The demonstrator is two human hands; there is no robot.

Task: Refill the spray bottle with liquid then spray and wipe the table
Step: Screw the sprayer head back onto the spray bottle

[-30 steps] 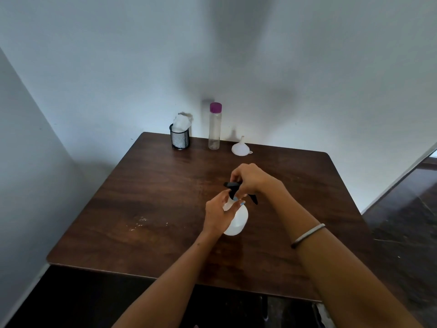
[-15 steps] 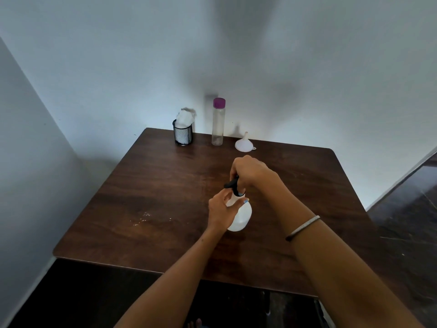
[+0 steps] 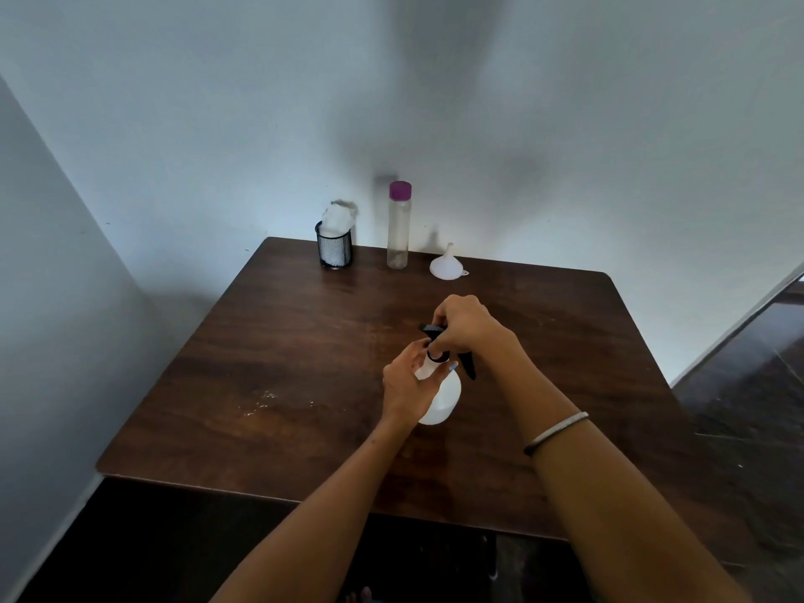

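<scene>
A white spray bottle (image 3: pixel 444 398) stands near the middle of the dark wooden table (image 3: pixel 269 341). My left hand (image 3: pixel 411 387) grips its neck and upper body from the left. My right hand (image 3: pixel 467 326) curls over the black spray head (image 3: pixel 467 367), whose nozzle pokes out to the left and trigger hangs down on the right. At the back edge stand a clear bottle with a purple cap (image 3: pixel 398 226), a white funnel (image 3: pixel 447 263) turned mouth down, and a black mesh cup (image 3: pixel 334 250) stuffed with white cloth or tissue (image 3: pixel 337 218).
Pale walls close in behind and to the left of the table. A dark floor shows on the right, and the table's front edge lies near my body. White specks mark the wood left of the bottle.
My right hand has turned on the black spray head, so the nozzle and trigger point differently. The bottle stays on the same spot of the table in my left hand. The camera shifted slightly.
</scene>
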